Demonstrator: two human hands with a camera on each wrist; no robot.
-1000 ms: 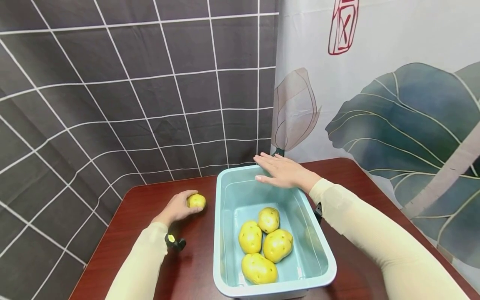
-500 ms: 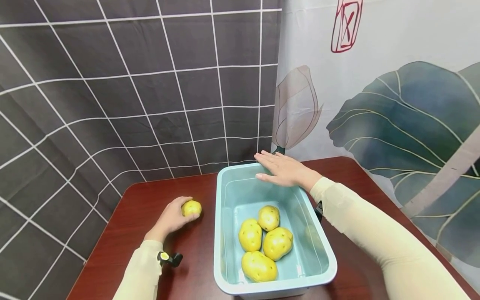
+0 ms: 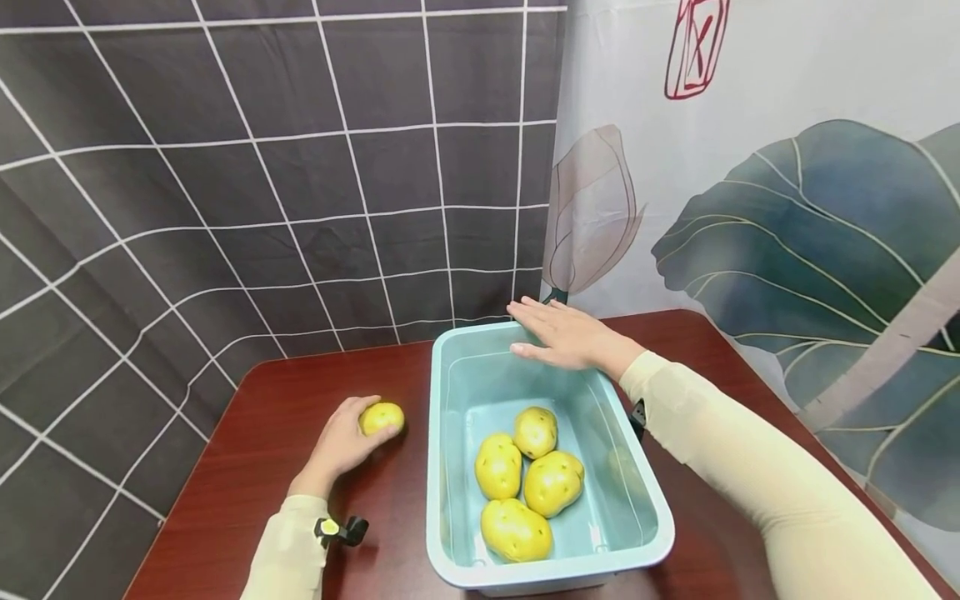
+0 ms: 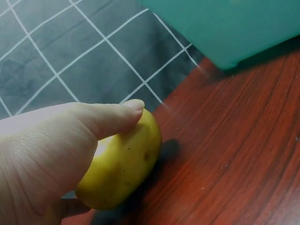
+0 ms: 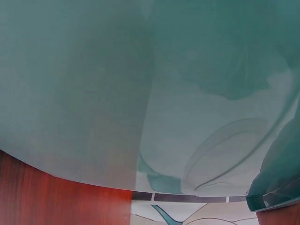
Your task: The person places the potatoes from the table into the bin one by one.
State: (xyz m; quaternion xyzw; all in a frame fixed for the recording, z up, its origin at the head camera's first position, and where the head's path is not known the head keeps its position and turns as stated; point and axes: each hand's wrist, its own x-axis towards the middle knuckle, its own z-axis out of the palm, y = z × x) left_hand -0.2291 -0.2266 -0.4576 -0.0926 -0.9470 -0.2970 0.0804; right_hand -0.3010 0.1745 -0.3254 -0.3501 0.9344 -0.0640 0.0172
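Observation:
My left hand (image 3: 339, 443) grips a yellow potato (image 3: 382, 418) on the left, thumb on the near side. In the left wrist view the thumb lies along the top of the potato (image 4: 124, 166), close over the tabletop; the other fingers are mostly hidden behind it. A light blue plastic bin (image 3: 551, 575) stands in the middle, and several potatoes (image 3: 553, 483) lie grouped on its floor. My right hand (image 3: 566, 335) lies flat with straight fingers over the bin's far right rim, holding nothing. Its wrist camera mostly sees the smooth bluish-green bin wall (image 5: 79, 103).
The reddish-brown wooden table (image 3: 262, 417) carries the bin. Behind it hangs a dark grey cloth with a white grid (image 3: 300, 183), close to the table's back edge. A white curtain with painted leaves (image 3: 795, 225) hangs along the right side.
My left hand has drawn slightly left and towards me with the potato still in its grip. My right hand has stayed in place on the bin's rim.

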